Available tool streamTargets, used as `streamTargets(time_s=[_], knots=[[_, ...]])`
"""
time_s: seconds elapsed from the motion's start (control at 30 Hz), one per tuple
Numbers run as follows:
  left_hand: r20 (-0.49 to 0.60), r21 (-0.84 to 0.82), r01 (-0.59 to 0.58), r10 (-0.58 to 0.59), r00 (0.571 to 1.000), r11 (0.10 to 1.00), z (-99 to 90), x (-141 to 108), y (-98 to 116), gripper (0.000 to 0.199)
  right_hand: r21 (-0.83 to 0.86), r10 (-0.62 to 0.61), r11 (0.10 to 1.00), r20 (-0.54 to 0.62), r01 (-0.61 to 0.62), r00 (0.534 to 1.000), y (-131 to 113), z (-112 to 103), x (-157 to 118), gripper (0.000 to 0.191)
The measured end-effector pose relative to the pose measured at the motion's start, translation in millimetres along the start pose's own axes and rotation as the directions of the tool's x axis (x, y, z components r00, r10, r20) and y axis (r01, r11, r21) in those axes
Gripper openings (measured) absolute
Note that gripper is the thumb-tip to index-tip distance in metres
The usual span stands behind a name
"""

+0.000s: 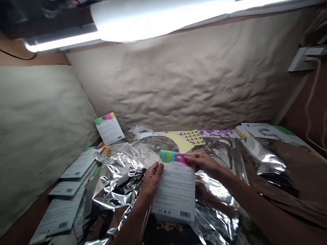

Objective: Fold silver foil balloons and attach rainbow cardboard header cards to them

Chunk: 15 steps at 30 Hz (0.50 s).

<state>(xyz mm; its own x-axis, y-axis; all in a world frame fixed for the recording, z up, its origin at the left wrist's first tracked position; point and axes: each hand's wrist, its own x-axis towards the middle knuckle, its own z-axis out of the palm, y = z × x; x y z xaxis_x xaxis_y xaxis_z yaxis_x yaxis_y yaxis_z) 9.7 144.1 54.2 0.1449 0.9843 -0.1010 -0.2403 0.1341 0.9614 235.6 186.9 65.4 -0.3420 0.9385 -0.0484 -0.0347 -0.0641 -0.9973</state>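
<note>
A white printed packet point(174, 191) with a green, yellow and pink top edge is held upright in the middle. My left hand point(153, 177) pinches its upper left edge, thumb on the front. At the upper right corner, my right hand point(204, 162) grips the pink part between thumb and fingers. Beneath and around both hands lies a crumpled silver foil sheet point(111, 185). Behind the packet is a yellow sheet of small dark labels point(194, 137).
Similar packets point(59, 214) lie in overlapping piles on the left, and one packet point(110, 128) leans against the papered back wall. More packets and papers point(265, 132) are at the right, near white cables point(307, 107). A bright tube light point(167, 17) hangs above.
</note>
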Motion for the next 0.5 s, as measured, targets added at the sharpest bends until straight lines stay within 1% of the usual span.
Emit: streamTargets(time_s=[0.07,0.1,0.17,0.23,0.27,0.33,0.4,0.43,0.47,0.5], knots=[[0.081,0.029,-0.008,0.006,0.997,1.0,0.2,-2,1,0.062,0.019,-0.049,0.999,-0.107,0.051,0.993,-1,-6,4,0.052],[0.115,0.049,-0.017,0.012,0.993,0.999,0.8,-3,1,0.061,-0.002,-0.086,0.996,-0.168,0.087,0.982,-1,-9,5,0.051],[0.162,0.078,-0.05,0.037,0.986,0.996,3.1,-5,2,0.057,-0.1,-0.178,0.983,-0.307,0.155,0.935,-2,-14,7,0.051],[0.128,0.063,-0.11,0.101,0.987,0.992,5.5,-9,9,0.054,-0.184,-0.255,0.963,-0.392,0.196,0.884,-2,-19,7,0.054],[0.091,0.044,-0.146,0.142,0.986,0.988,5.9,-13,16,0.053,-0.197,-0.273,0.958,-0.408,0.208,0.871,-3,-21,6,0.056],[-0.004,0.013,-0.241,0.241,0.971,0.97,2.7,-25,37,0.057,-0.189,-0.286,0.956,-0.435,0.223,0.854,-6,-29,5,0.056],[-0.094,0.034,-0.344,0.346,0.934,0.938,-10.9,-42,68,0.072,-0.213,-0.295,0.953,-0.484,0.216,0.824,-10,-43,5,0.054],[-0.126,0.074,-0.385,0.392,0.911,0.92,-23.2,-51,85,0.084,-0.247,-0.308,0.947,-0.511,0.206,0.802,-12,-52,5,0.054],[-0.153,0.134,-0.412,0.43,0.89,0.901,-39.6,-58,103,0.096,-0.295,-0.325,0.937,-0.541,0.187,0.775,-13,-63,6,0.054],[-0.184,0.206,-0.425,0.462,0.868,0.881,-60.2,-64,120,0.104,-0.357,-0.344,0.921,-0.57,0.152,0.746,-13,-76,8,0.054]])
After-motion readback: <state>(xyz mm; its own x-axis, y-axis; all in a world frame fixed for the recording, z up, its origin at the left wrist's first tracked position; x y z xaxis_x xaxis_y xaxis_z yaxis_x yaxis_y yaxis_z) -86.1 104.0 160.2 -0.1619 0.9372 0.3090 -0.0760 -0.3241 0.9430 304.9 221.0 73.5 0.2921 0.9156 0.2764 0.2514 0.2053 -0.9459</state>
